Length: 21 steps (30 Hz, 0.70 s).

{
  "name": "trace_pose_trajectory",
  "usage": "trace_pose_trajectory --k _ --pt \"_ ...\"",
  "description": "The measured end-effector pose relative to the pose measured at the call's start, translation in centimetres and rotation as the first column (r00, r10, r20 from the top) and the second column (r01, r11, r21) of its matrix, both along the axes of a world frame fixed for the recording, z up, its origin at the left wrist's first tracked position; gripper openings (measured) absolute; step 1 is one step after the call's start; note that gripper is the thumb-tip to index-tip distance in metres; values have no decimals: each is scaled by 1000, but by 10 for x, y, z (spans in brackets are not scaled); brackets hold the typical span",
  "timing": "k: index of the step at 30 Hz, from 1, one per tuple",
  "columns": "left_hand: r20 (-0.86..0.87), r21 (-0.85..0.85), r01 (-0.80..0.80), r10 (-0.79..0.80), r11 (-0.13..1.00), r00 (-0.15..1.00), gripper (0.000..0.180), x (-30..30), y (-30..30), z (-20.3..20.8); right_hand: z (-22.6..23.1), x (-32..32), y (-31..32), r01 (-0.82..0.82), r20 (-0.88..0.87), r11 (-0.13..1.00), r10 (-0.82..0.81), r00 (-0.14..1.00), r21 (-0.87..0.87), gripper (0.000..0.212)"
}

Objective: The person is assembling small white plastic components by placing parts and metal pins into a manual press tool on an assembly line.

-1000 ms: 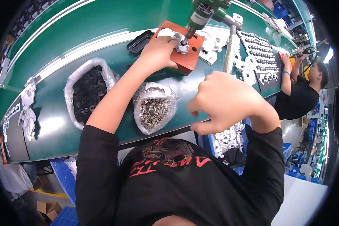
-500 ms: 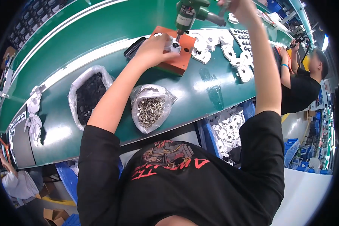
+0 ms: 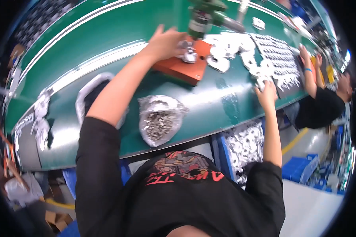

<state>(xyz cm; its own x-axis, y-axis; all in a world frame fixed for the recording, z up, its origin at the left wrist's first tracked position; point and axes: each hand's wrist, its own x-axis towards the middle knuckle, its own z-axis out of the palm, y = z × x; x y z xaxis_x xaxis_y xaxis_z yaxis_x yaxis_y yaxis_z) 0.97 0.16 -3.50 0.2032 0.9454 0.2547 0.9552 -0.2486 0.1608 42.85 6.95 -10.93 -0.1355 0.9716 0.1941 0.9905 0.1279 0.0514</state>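
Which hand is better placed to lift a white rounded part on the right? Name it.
Probably the right hand: it is at those white rounded parts, while the left hand is at the orange rectangular block.

The black shirt (image 3: pixel 186 201) has elbow-length sleeves (image 3: pixel 98 146) and red lettering (image 3: pixel 216 176)

Two bare hands (image 3: pixel 168 43) (image 3: pixel 268 94), one orange block (image 3: pixel 183 71), one green press (image 3: pixel 202 21), two plastic bags (image 3: pixel 165 103) (image 3: pixel 80 106) and more white parts (image 3: pixel 219 64) than can be counted appear at one green workbench (image 3: pixel 199 108), with one co-worker (image 3: pixel 323 110) at right.
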Motion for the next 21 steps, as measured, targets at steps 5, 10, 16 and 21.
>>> trace_pose_trajectory --k 5,10,16,21 --pt "127 -142 33 -15 989 992 46 5 16 2 -51 23 -21 -196 -25 895 224 974 400 39" --pt "-45 -196 -174 169 965 985 52 -16 -2 30 -49 -6 -53 -237 -210 891 335 919 387 30" --pt "318 1 -451 427 893 846 68 -118 -14 -9 -44 -25 -71 -293 -259 878 404 877 378 28" --pt "393 122 -429 353 895 849 66 -188 -83 -34 -46 -19 -73 -266 -319 879 404 857 396 26"
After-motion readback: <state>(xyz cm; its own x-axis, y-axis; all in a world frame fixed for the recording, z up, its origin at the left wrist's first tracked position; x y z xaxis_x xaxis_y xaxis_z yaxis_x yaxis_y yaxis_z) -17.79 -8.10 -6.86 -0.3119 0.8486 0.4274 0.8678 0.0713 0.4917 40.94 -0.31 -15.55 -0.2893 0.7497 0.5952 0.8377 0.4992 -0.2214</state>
